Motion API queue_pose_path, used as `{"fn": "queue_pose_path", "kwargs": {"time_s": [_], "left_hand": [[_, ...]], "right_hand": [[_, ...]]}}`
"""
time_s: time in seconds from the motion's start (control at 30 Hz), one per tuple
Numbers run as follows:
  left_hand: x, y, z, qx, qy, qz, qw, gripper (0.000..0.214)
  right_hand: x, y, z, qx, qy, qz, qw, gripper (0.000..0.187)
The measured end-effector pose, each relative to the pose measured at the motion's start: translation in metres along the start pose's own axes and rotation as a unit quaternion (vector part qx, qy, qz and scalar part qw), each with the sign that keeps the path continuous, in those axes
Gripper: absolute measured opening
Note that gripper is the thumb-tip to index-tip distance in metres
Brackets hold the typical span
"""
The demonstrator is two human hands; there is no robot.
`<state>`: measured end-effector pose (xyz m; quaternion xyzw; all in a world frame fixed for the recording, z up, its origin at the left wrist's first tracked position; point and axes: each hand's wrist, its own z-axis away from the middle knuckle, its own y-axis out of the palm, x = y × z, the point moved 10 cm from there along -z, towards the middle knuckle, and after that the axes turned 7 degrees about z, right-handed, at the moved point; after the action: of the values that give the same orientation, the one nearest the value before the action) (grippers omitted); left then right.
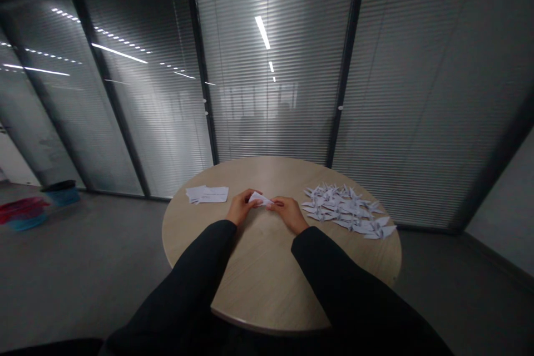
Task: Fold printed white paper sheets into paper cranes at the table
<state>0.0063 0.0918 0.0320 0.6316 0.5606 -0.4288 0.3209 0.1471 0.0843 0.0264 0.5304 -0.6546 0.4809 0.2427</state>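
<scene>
Round table (267, 267) filled the lower center. Just below mid-frame, left hand (240, 207) and right hand (289, 214) pinched the folded paper (259, 198); crisp folds likely required aligned edges and even pressure.

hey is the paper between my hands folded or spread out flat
Folded. The white paper makes a small, pointed shape between the left hand and the right hand.

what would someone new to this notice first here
Probably the spread of folded white paper shapes on the right of the round table. Next, at the middle, the left hand and right hand hold a folded paper piece between them. The red tub on the floor at far left also stands out in this gray room.
</scene>
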Motion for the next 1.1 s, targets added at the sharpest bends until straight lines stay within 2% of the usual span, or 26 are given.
{"fn": "queue_pose_path", "kwargs": {"time_s": [0.23, 0.4, 0.5, 0.6, 0.73, 0.8, 0.93, 1.1], "left_hand": [[0.002, 0.0, -0.001, 0.005, -0.004, 0.021, 1.0, 0.032], [-0.004, 0.0, 0.001, 0.005, 0.007, -0.014, 1.0, 0.025], [-0.004, 0.005, 0.003, 0.014, 0.002, -0.027, 1.0, 0.028], [-0.001, 0.009, 0.003, 0.026, -0.01, -0.006, 1.0, 0.036], [0.002, 0.003, 0.001, -0.009, -0.026, 0.034, 0.999, 0.037], [0.001, -0.002, 0.001, -0.031, -0.032, 0.058, 0.997, 0.039], [-0.004, -0.011, 0.001, -0.069, -0.029, 0.098, 0.992, 0.04], [-0.006, -0.016, 0.002, -0.093, -0.029, 0.119, 0.988, 0.042]], "right_hand": [[-0.002, -0.003, -0.001, -0.013, -0.004, 0.024, 1.0, 0.023], [0.004, -0.003, 0.002, -0.01, -0.005, -0.009, 1.0, 0.024], [0.006, -0.003, 0.001, -0.015, -0.009, -0.025, 1.0, 0.023], [-0.002, -0.01, -0.002, -0.043, 0.011, -0.052, 0.998, 0.023], [-0.018, -0.022, -0.007, -0.096, 0.042, -0.123, 0.987, 0.031], [-0.022, -0.023, -0.008, -0.103, 0.047, -0.146, 0.983, 0.034], [-0.022, -0.016, -0.008, -0.077, 0.047, -0.163, 0.983, 0.034], [-0.018, -0.011, -0.005, -0.053, 0.041, -0.127, 0.99, 0.028]]}}
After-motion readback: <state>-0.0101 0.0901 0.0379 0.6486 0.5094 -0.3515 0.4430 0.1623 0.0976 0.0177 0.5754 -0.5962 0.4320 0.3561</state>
